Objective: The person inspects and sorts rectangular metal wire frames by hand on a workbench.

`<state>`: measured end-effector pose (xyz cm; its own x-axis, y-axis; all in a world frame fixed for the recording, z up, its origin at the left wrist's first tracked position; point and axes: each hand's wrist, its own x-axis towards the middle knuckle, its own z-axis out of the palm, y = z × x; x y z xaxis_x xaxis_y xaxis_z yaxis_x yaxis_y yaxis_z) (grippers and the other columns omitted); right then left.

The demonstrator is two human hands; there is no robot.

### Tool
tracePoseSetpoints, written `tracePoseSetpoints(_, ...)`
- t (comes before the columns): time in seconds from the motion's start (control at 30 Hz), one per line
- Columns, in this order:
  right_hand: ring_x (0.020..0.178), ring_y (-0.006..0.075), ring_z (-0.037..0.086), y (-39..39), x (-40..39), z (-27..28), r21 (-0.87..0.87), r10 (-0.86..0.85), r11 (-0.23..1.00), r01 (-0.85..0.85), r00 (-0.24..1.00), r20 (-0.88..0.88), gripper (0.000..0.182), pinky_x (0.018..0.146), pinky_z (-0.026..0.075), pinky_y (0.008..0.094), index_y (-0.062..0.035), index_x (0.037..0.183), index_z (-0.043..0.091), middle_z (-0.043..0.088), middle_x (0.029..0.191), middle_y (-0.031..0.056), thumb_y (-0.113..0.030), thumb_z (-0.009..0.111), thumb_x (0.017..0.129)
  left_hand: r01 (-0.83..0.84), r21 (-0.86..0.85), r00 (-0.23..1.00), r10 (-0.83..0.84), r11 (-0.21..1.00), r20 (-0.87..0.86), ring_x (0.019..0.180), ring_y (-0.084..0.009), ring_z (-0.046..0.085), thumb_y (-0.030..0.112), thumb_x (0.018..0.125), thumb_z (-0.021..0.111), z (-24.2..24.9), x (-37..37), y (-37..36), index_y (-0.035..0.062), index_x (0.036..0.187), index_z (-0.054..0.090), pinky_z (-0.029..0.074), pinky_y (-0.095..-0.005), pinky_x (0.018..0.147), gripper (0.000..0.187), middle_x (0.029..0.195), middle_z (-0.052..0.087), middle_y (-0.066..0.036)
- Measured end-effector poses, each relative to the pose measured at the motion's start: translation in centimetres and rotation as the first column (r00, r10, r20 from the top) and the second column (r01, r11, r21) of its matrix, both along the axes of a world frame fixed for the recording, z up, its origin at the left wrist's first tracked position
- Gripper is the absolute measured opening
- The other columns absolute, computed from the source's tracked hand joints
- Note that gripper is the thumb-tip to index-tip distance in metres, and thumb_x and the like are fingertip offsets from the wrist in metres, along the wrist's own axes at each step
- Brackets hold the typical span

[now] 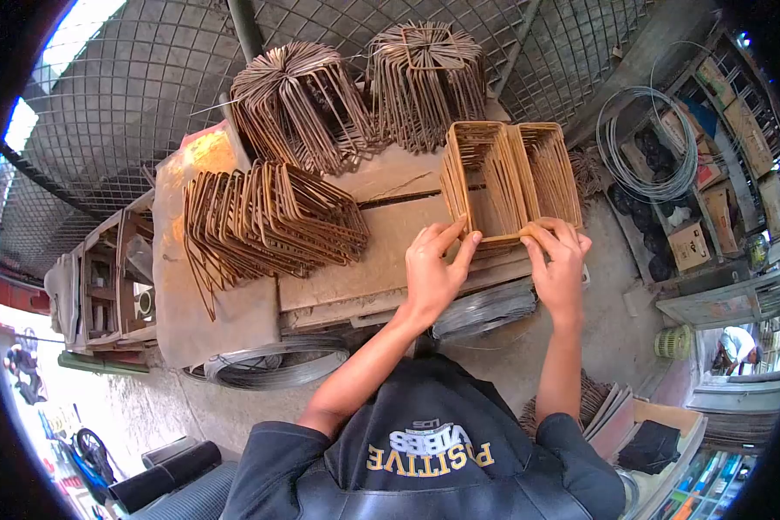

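Two side-by-side stacks of rusty rectangular rebar stirrups, a left stack (499,173) and a right stack (553,169), stand at the right end of the wooden worktable (347,290). My left hand (436,270) pinches the near left corner of a stirrup between thumb and fingers. With thumb and fingertips closed, my right hand (558,260) grips the near edge where the two stacks meet. On the table's left side a slanted row of similar stirrups (273,217) leans over. Behind, two fanned bundles of stirrups, one left (299,95) and one right (427,82), stand against the mesh.
Wire mesh (165,78) closes off the back. Below the table's front edge lie wire coils, one left (277,360) and one right (485,310). A looped wire coil (693,147) is by the right-hand shelves, near a cardboard box (690,246). Another person (738,347) bends over far right.
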<state>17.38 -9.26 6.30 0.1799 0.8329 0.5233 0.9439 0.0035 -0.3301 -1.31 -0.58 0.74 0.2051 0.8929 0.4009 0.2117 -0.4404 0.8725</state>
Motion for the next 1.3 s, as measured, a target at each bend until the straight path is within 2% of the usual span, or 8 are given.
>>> tracePoseSetpoints(0.33, 0.106, 0.0240, 0.066, -0.2, 1.2, -1.6, -0.006, 0.075, 0.997, -0.076, 0.991, -0.114, 0.015, 0.097, 0.036, 0.0391, -0.0073, 0.105, 0.080, 0.074, 0.108, 0.0047, -0.016, 0.077, 0.093, -0.042, 0.048, 0.989, 0.048, 0.998, -0.142, 0.082, -0.0306, 0.067, 0.025, 0.095, 0.081, -0.3, 0.7, -1.4, 0.0012, 0.130, 0.076, 0.054, -0.0414, 0.076, 0.043, 0.095, 0.073, -0.014)
tracePoseSetpoints(0.53, 0.106, 0.0226, 0.066, -0.6, 1.2, -1.5, 0.044, 0.109, 0.994, -0.103, 0.978, -0.176, 0.016, 0.097, 0.037, 0.0378, -0.0086, 0.107, 0.081, 0.074, 0.108, 0.0042, -0.016, 0.079, 0.093, -0.085, 0.044, 0.994, 0.087, 0.995, -0.061, 0.075, -0.0121, 0.056, 0.007, 0.094, 0.079, 0.4, -3.5, -3.3, 0.0041, 0.134, 0.075, 0.048, -0.0273, 0.068, 0.041, 0.096, 0.070, -0.007)
tracePoseSetpoints(0.7, 0.100, 0.0230, 0.068, -0.5, -0.5, -1.0, 0.188, 0.213, 0.968, -0.164, 0.934, -0.287, 0.017, 0.092, 0.042, 0.0381, -0.0083, 0.108, 0.082, 0.075, 0.103, 0.0046, -0.008, 0.079, 0.091, -0.399, 0.217, 0.879, 0.439, 0.891, -0.185, 0.075, -0.0128, 0.064, 0.001, 0.094, 0.076, 1.4, -11.2, -6.0, 0.0047, 0.125, 0.079, 0.052, -0.0275, 0.067, 0.031, 0.096, 0.073, -0.009)
tracePoseSetpoints(0.77, 0.098, 0.0241, 0.069, -0.4, -2.6, -0.7, 0.238, 0.273, 0.951, -0.199, 0.902, -0.333, 0.018, 0.091, 0.047, 0.0381, -0.0071, 0.108, 0.082, 0.075, 0.102, 0.0063, -0.005, 0.078, 0.091, -0.531, 0.224, 0.829, 0.556, 0.817, -0.058, 0.079, -0.0109, 0.064, 0.003, 0.097, 0.073, -0.1, -15.2, -6.3, 0.0034, 0.124, 0.079, 0.049, -0.0239, 0.071, 0.027, 0.094, 0.073, -0.005)
tracePoseSetpoints(0.97, 0.089, 0.0273, 0.071, 1.3, -10.2, -0.5, 0.278, 0.516, 0.848, -0.451, 0.583, -0.628, 0.024, 0.079, 0.056, 0.0361, -0.0028, 0.118, 0.078, 0.074, 0.103, 0.0133, 0.000, 0.073, 0.095, -0.802, 0.037, 0.596, 0.796, 0.595, 0.107, 0.089, -0.0086, 0.065, 0.011, 0.107, 0.067, 0.4, -24.5, -5.8, -0.0017, 0.122, 0.078, 0.052, -0.0248, 0.080, 0.023, 0.099, 0.074, -0.003)
tracePoseSetpoints(1.17, 0.090, 0.0210, 0.070, 6.6, -14.1, -4.1, 0.226, 0.464, 0.879, -0.419, 0.647, -0.605, 0.026, 0.080, 0.056, 0.0352, -0.0061, 0.126, 0.076, 0.074, 0.104, 0.0112, -0.007, 0.068, 0.101, -0.781, -0.110, 0.609, 0.788, 0.615, 0.089, 0.099, -0.0136, 0.071, 0.019, 0.107, 0.069, 0.0, -34.0, -1.3, -0.0039, 0.123, 0.076, 0.054, -0.0274, 0.091, 0.029, 0.105, 0.078, -0.009)
tracePoseSetpoints(1.23, 0.090, 0.0198, 0.069, 8.5, -14.7, -5.1, 0.007, 0.223, 0.947, -0.320, 0.645, -0.731, 0.029, 0.080, 0.055, 0.0350, -0.0075, 0.133, 0.073, 0.075, 0.103, 0.0093, -0.013, 0.066, 0.106, -0.756, -0.162, 0.630, 0.772, 0.634, 0.079, 0.086, -0.0102, 0.068, 0.022, 0.106, 0.069, -2.0, -38.7, 1.4, -0.0050, 0.123, 0.076, 0.053, -0.0243, 0.079, 0.032, 0.104, 0.078, -0.010)
tracePoseSetpoints(1.3, 0.084, 0.0153, 0.065, 11.0, -14.7, -7.2, -0.036, 0.170, 0.958, -0.285, 0.665, -0.727, 0.031, 0.077, 0.053, 0.0311, -0.0080, 0.136, 0.072, 0.074, 0.101, 0.0068, -0.017, 0.065, 0.107, -0.553, -0.507, 0.706, 0.695, 0.661, 0.135, 0.067, -0.0053, 0.058, 0.029, 0.105, 0.070, -2.3, -41.4, 4.0, -0.0035, 0.120, 0.076, 0.044, -0.0218, 0.057, 0.037, 0.102, 0.079, -0.008)
